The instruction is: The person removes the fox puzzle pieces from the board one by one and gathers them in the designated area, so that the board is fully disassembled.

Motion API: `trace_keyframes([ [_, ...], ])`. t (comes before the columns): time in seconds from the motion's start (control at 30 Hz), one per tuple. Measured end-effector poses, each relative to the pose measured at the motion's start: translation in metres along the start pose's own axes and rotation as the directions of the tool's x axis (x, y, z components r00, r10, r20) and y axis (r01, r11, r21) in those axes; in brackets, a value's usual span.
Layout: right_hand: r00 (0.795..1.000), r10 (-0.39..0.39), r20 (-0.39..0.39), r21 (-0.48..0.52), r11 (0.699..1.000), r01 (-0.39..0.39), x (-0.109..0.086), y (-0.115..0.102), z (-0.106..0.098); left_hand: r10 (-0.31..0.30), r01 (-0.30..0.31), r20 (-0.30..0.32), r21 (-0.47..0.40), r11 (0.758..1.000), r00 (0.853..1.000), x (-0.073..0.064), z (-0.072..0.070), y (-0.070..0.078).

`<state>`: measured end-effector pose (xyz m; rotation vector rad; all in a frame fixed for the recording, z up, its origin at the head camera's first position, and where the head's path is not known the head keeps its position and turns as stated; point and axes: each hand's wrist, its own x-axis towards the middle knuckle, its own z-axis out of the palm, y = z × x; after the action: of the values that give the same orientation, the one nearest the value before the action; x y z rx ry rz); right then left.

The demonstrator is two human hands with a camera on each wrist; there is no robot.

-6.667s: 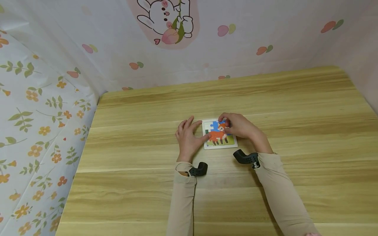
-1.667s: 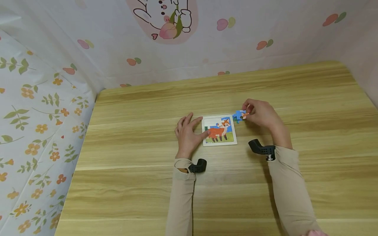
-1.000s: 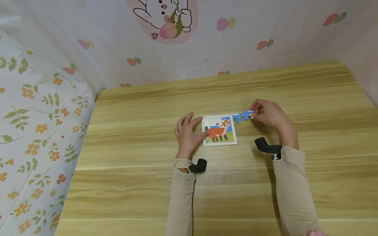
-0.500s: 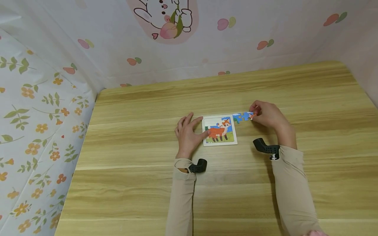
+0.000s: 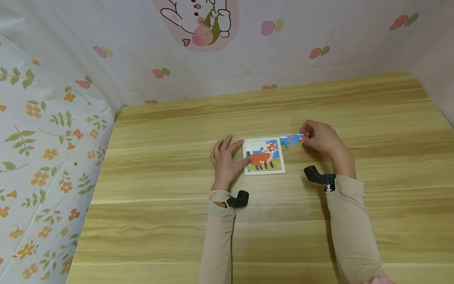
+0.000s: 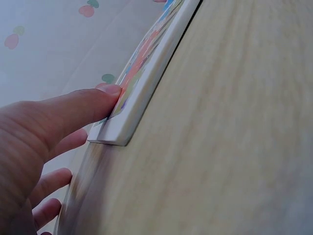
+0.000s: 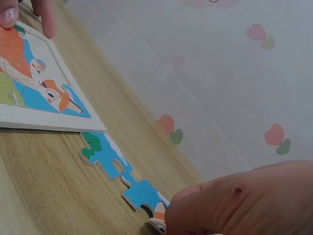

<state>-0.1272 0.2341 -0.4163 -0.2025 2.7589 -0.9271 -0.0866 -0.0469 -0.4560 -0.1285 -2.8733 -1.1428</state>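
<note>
A small square jigsaw puzzle in a white frame (image 5: 264, 172) shows an orange fox, with a bare white patch at its upper left. My left hand (image 5: 226, 165) lies at the frame's left side, fingers spread, its thumb (image 6: 105, 98) resting on the picture's edge. Right of the frame, a blue and green jigsaw piece (image 7: 100, 152) lies against the frame's corner. Beside it is a blue jigsaw piece (image 7: 142, 192) whose tab meets the first one. My right hand (image 5: 320, 136) pinches the right end of this row, where a bit of orange and white fox face shows; the fingertips are partly hidden.
The wooden table (image 5: 159, 228) carries the puzzle. A pale printed curtain (image 5: 301, 51) hangs behind its far edge, and a floral cloth (image 5: 46, 157) hangs along the left. Black wrist mounts (image 5: 238, 199) stick out from both beige sleeves.
Several seconds ago my right hand was on the framed picture; it has moved right, and blue pieces now lie outside the frame. The left hand stays put. The last half second shows barely any movement.
</note>
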Motion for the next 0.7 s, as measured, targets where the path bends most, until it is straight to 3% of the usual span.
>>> trace_keyframes([
  [0.7, 1.000, -0.004, -0.001, 0.014, 1.000, 0.004, 0.0000, 0.0019, 0.0006, 0.002, -0.002, -0.002, 0.000, 1.000, 1.000, 0.0005, 0.0003, -0.0009],
])
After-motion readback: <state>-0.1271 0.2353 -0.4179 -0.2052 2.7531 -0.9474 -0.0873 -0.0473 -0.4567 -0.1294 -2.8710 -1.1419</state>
